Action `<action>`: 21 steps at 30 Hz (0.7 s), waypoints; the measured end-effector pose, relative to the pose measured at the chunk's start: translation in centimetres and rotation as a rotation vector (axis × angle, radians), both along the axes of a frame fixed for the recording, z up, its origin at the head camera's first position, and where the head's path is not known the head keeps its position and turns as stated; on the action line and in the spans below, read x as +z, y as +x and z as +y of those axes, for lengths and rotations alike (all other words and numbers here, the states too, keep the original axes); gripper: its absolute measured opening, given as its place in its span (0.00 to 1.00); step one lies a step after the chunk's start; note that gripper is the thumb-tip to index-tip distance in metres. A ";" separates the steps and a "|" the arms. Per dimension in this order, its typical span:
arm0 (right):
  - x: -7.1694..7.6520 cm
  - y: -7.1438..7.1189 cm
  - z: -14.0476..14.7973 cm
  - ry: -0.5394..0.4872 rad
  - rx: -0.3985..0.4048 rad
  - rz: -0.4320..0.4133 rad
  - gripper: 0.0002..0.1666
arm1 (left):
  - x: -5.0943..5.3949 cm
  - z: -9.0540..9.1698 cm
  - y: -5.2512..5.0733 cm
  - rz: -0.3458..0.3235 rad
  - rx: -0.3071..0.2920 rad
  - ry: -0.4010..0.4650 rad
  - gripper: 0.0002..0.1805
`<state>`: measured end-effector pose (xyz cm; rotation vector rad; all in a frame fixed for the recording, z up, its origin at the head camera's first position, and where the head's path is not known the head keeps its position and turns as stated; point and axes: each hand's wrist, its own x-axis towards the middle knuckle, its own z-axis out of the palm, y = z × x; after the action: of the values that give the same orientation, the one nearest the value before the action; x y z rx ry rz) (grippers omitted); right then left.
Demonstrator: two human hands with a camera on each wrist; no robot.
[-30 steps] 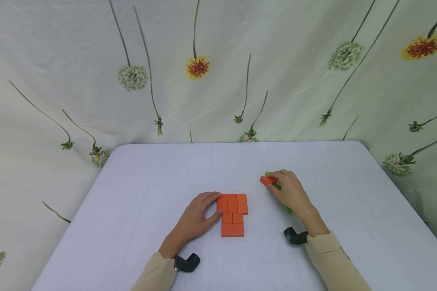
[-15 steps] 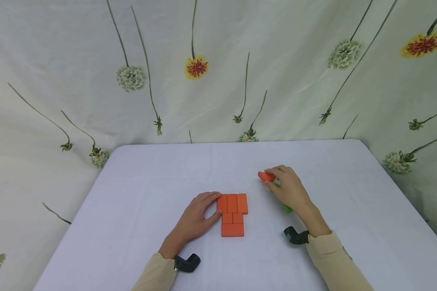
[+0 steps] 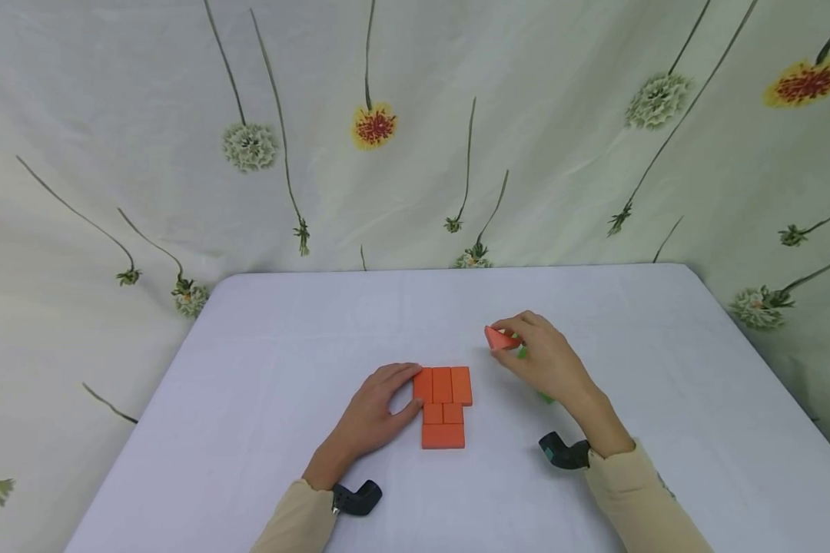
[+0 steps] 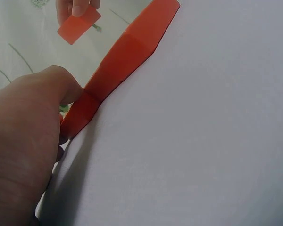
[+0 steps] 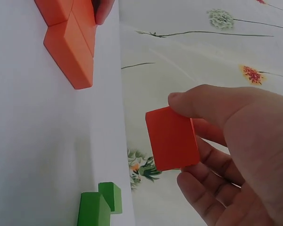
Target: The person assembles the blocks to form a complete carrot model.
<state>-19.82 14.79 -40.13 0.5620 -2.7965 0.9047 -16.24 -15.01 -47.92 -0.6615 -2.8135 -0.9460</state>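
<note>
In the head view, several orange blocks (image 3: 443, 415) lie flat against one another in a T-like shape at the middle of the table. My left hand (image 3: 370, 411) rests at the upper left of this group, its thumb and fingertips touching the left block. The left wrist view shows that thumb (image 4: 68, 87) against the orange edge. Farther back and to the right, my right hand (image 3: 549, 357) pinches a loose orange block (image 5: 172, 139) between thumb and fingers, raised above the table. Green blocks (image 5: 94, 209) stand beneath the right hand, mostly hidden by it in the head view.
A white cloth covers the table (image 3: 304, 322), whose far edge meets a hanging flowered cloth (image 3: 415, 192). A black wrist camera (image 3: 357, 498) is strapped to the left wrist, another black camera (image 3: 563, 451) to the right one.
My right hand has lifted the orange block from beside the green blocks and moved it slightly left and away, tilting it. The left hand has stayed by the orange group.
</note>
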 end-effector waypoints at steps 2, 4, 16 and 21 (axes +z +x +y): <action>0.3 0.1 -0.1 0.004 0.017 -0.020 0.23 | 0.0 0.0 0.0 -0.002 0.000 0.001 0.30; 0.5 0.3 -0.3 0.006 0.030 -0.041 0.23 | -0.1 0.0 0.0 -0.003 0.001 0.001 0.30; 1.4 1.1 -0.7 0.021 0.218 -0.095 0.21 | 0.3 0.1 0.1 -0.013 0.001 0.001 0.30; 1.4 1.4 -0.9 0.025 0.299 -0.091 0.22 | 0.3 0.1 0.2 -0.027 0.005 -0.001 0.30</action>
<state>-18.43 13.88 -38.75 0.9878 -2.8548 0.9706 -16.09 -14.91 -47.60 -0.6461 -2.8379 -0.9595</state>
